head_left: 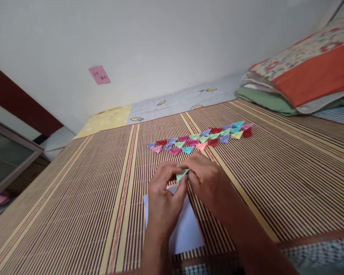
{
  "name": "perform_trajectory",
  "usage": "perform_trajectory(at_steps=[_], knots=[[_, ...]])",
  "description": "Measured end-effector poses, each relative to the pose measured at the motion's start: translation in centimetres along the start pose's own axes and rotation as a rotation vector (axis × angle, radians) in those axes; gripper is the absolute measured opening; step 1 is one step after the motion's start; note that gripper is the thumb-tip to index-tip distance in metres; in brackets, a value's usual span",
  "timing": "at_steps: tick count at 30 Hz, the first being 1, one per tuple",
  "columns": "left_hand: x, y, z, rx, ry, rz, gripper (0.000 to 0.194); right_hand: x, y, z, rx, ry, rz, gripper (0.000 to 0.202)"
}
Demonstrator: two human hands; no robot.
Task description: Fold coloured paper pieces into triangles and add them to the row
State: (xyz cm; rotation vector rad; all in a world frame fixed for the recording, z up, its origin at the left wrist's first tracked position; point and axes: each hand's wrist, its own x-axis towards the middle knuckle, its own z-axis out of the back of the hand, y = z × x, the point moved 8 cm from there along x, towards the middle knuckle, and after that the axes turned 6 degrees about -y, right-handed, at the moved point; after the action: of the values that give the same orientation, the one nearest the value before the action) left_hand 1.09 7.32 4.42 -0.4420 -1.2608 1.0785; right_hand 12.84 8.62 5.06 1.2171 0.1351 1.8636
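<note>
A small light-green folded paper triangle (182, 176) is pinched between my two hands, just above the striped mat. My left hand (165, 191) grips its left and lower side between thumb and fingers. On its right edge, the thumb and forefinger of my right hand (204, 173) press together. Beneath my left hand lies a pale lavender sheet of paper (186, 233), partly covered by that hand and wrist. Beyond my hands, several folded paper triangles (192, 143) in pink, red, blue, green and yellow are laid out in slanting rows.
The striped bamboo mat (109, 183) covers the bed. Folded bedding (315, 72) is piled at the back right. A pink note (99, 75) is stuck to the white wall (160, 42). At the far left stands a glass-fronted cabinet (11, 156).
</note>
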Motion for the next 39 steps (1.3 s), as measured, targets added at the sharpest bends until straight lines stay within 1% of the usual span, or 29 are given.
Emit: perform_trajectory(at_steps=[2, 4, 6, 9, 12, 14, 16, 19, 22, 24, 26, 28, 29, 32, 34, 36, 39], knots=[[0.0, 1.1, 0.0, -0.142, 0.027, 0.137, 0.004, 0.0, -0.1, -0.1, -0.006, 0.02, 0.003, 0.025], [-0.2, 2.4, 0.1, -0.279, 0.015, 0.291, 0.013, 0.0, 0.0, -0.2, -0.019, 0.039, 0.019, 0.025], [-0.4, 3.4, 0.1, -0.375, 0.018, 0.399, 0.017, 0.0, 0.3, -0.1, -0.028, 0.038, 0.054, 0.028], [-0.7, 4.1, -0.7, -0.478, 0.1, 0.48, 0.019, -0.1, 0.9, -0.3, -0.009, 0.043, 0.109, 0.029], [-0.9, 4.4, -1.0, -0.551, 0.14, 0.517, 0.019, -0.2, 1.1, -0.6, 0.056, 0.07, 0.138, 0.027], [-0.9, 4.6, -1.2, -0.597, 0.147, 0.541, 0.02, -0.1, 0.8, -0.7, 0.097, 0.05, 0.105, 0.022], [-0.9, 4.7, -1.3, -0.636, 0.141, 0.558, 0.027, 0.0, -0.1, -0.7, 0.14, 0.003, 0.018, 0.014], [-0.8, 4.5, -1.2, -0.646, 0.094, 0.54, 0.037, -0.1, -1.8, -0.6, 0.236, -0.064, -0.167, 0.009], [-0.4, 4.1, -0.4, -0.608, -0.021, 0.48, 0.041, -0.4, -3.0, -0.8, 0.375, -0.059, -0.344, 0.011], [-0.3, 3.7, 0.0, -0.569, -0.085, 0.444, 0.041, -0.6, -3.3, -1.1, 0.462, -0.003, -0.422, 0.009], [-0.3, 3.4, 0.2, -0.53, -0.111, 0.425, 0.039, -0.8, -3.0, -2.0, 0.527, 0.117, -0.471, 0.007], [-0.4, 3.2, 0.3, -0.491, -0.109, 0.407, 0.033, -1.1, -2.8, -2.8, 0.57, 0.222, -0.498, 0.012], [-0.4, 3.1, 0.4, -0.462, -0.107, 0.392, 0.03, -1.2, -2.7, -3.0, 0.584, 0.24, -0.506, 0.014], [-0.3, 2.6, 0.9, -0.3, -0.088, 0.299, 0.022, -1.3, -3.2, -3.1, 0.634, 0.212, -0.54, 0.014], [-0.1, 1.9, 1.1, -0.17, -0.047, 0.2, 0.018, -1.4, -3.4, -3.1, 0.672, 0.217, -0.556, 0.014], [0.0, 1.2, 1.0, -0.055, 0.01, 0.096, 0.013, -1.4, -3.6, -3.0, 0.658, 0.232, -0.547, 0.014], [0.1, 0.3, 0.9, 0.06, 0.045, -0.017, 0.02, -1.4, -3.6, -2.7, 0.578, 0.254, -0.513, 0.017]])
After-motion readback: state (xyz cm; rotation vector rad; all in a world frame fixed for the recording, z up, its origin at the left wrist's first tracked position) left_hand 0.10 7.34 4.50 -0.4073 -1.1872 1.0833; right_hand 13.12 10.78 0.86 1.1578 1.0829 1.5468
